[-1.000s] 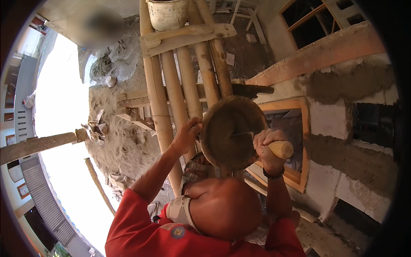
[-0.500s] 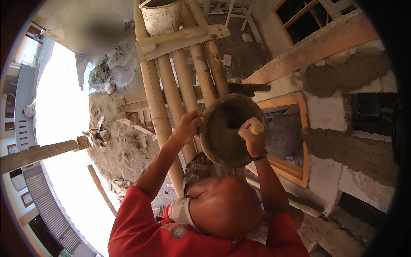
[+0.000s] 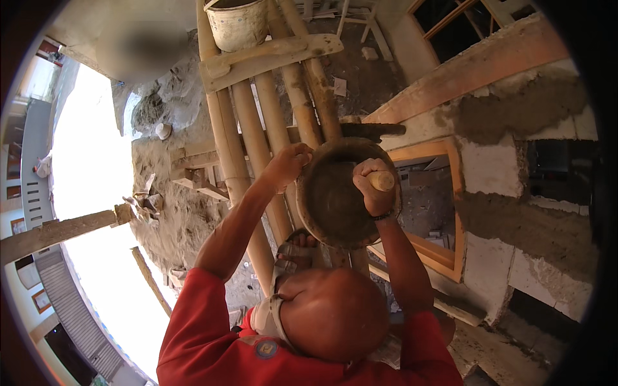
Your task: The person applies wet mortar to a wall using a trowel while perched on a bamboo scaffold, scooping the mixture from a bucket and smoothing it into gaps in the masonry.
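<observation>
Clock positions are being read from the centre of the basin, with 12 o'clock pointing to the top of the view. The round, dark basin point(image 3: 335, 215) is sitting over the bamboo poles point(image 3: 224, 132) and is holding grey-brown material. The left hand point(image 3: 288, 166) is closing its curled fingers on the basin rim at 10 o'clock. The right hand point(image 3: 371, 184) is gripping the pale wooden handle point(image 3: 383, 181) of a tool above the basin, toward 2 o'clock. The fist is hiding the tool's working end; its form cannot be told here. A dark bracelet point(image 3: 383, 217) is encircling the right wrist.

A sandalled foot point(image 3: 294, 259) is resting between 7 and 8 o'clock, near the basin. A board point(image 3: 277, 62) is crossing the poles at 11 o'clock; farther out in that direction, a stained whitish bucket point(image 3: 238, 27) is standing. A wooden window frame point(image 3: 459, 219) is occupying 3 o'clock.
</observation>
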A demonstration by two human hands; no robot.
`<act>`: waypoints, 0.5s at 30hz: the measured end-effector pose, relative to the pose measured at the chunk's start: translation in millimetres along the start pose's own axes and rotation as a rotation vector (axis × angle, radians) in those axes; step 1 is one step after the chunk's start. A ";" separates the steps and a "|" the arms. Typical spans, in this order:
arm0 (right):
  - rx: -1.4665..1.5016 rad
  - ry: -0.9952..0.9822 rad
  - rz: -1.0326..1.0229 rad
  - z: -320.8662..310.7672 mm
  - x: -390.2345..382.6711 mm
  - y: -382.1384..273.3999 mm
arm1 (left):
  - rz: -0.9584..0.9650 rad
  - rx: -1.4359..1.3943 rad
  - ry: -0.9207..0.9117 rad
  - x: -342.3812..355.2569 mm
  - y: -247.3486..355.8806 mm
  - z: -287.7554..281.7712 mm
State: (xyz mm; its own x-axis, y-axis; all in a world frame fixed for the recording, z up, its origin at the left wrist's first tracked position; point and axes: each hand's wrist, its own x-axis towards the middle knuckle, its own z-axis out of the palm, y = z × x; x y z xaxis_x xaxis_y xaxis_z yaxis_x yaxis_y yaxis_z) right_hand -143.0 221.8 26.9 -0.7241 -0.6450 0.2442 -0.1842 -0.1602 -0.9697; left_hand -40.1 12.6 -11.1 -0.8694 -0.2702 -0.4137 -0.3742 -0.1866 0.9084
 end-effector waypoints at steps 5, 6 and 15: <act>-0.229 0.012 0.108 7.7 -13.1 -24.3 | -0.123 0.117 -0.067 1.3 23.2 -5.7; -0.206 0.021 0.138 6.1 -18.4 -27.8 | -0.109 0.124 -0.057 1.3 26.0 -4.3; 0.166 -0.170 -0.046 8.2 -7.6 -109.7 | -0.026 0.167 -0.114 17.2 14.0 -8.5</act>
State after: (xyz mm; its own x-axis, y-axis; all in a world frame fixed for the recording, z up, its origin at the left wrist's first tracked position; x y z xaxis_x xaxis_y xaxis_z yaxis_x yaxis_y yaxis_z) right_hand -111.8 238.1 131.5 -0.5924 -0.7485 0.2980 -0.0924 -0.3043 -0.9481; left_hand -57.7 -2.6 -6.1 -0.8859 -0.1570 -0.4365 -0.4374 -0.0306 0.8987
